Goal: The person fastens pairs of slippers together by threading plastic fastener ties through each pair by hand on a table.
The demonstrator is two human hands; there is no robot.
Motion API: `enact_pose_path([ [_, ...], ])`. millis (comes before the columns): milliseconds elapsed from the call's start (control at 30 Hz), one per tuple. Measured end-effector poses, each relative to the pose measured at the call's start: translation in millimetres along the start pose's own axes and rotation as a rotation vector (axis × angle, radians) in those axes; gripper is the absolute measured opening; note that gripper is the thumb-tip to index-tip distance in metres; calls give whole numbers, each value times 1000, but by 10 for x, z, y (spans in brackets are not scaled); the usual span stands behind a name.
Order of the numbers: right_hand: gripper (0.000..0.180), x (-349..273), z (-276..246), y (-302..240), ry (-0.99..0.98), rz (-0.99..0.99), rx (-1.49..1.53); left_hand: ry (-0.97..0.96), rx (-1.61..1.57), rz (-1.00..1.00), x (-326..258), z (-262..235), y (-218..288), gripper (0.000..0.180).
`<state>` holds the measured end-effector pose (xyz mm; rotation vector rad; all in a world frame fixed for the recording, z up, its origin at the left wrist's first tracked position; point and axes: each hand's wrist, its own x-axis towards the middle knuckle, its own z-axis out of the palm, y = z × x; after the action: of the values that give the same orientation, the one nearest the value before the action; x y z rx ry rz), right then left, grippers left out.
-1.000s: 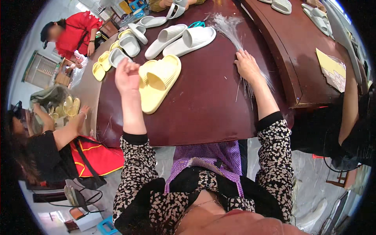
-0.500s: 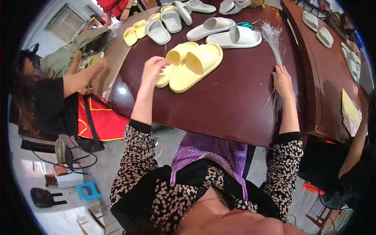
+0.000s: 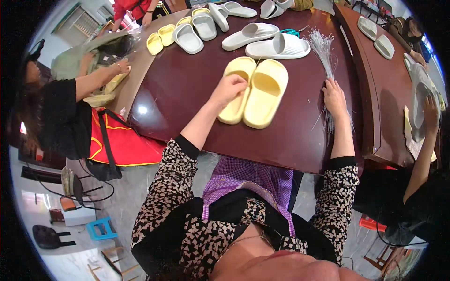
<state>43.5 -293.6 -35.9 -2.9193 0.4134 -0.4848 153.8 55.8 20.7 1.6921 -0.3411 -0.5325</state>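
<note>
Two yellow slippers lie side by side on the dark red table, toes pointing away from me. My left hand (image 3: 229, 91) is over the left slipper (image 3: 229, 111), its fingers curled closed at the inner edge beside the strap. The right slipper (image 3: 262, 106) touches its inner side. Farther right, my right hand (image 3: 335, 98) has its fingers closed around a bundle of thin clear plastic strands (image 3: 322, 47). The bundle's pale heads fan out beyond the hand, and loose ends trail below it.
Grey slippers (image 3: 277, 48) and scissors with green handles (image 3: 290, 32) lie beyond the yellow pair. More grey slippers (image 3: 188, 38) and small yellow ones (image 3: 154, 43) stand at the far left. Co-workers' hands (image 3: 123, 67) work on both sides. A raised wooden counter (image 3: 370, 84) borders the right.
The yellow pair has shifted right and turned so its toes point straight away from me. My left hand has moved right with it. My right hand has stayed on the strands.
</note>
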Motion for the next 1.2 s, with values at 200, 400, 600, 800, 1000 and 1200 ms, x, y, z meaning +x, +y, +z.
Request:
enact_pose_path([
  [200,35,-30,-97,-75,39,-14,33,-178,-138,0,-194,323,22,8],
  [400,22,-34,-698,-276,388,-97,530,-89,-348,180,-526,306,255,8],
  [600,23,-434,-1262,-1222,233,-383,876,-85,-681,362,-682,401,586,8],
  [800,20,-567,-1262,-1637,-41,-256,1127,-255,-699,349,-712,706,925,9],
  [1000,8,-483,-1385,-1578,22,-81,1460,-240,-632,436,-602,764,1011,11],
  [1200,14,-512,-1614,-1499,261,10,1612,-377,-336,262,-597,932,801,14],
])
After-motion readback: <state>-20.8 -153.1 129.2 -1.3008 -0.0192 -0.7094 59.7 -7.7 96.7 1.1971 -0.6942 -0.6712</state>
